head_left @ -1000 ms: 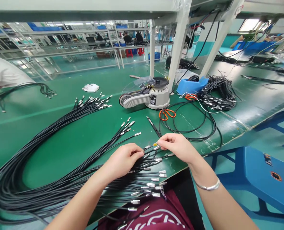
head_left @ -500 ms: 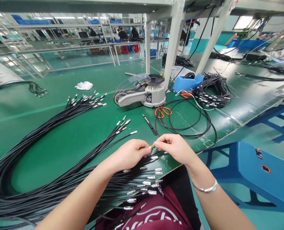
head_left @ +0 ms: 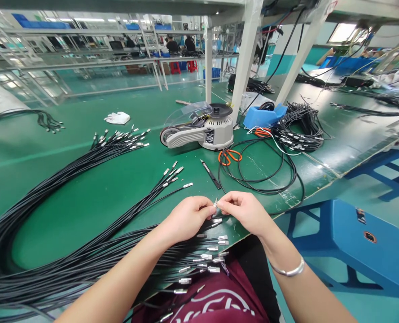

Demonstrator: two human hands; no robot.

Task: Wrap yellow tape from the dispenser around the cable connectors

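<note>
A fan of black cables [head_left: 51,251] sweeps across the green counter [head_left: 85,211], their metal tips gathered at the near edge within easy reach. The left hand [head_left: 187,220] pinches one cable just behind its metal terminal [head_left: 215,204], steadying it; the terminal's long axis tilts up and away. The right hand [head_left: 244,211] meets it, fingertips closed on the tip.

Table [head_left: 85,211]: cable bundle [head_left: 51,269] at near left, its ends under both hands [head_left: 186,220] at the near edge. Tape dispenser [head_left: 202,128] far centre; scissors [head_left: 229,157] just right of it, on cable coil [head_left: 260,166]. Glove [head_left: 117,118] far left. Stool [head_left: 354,237] right, beside table.
</note>
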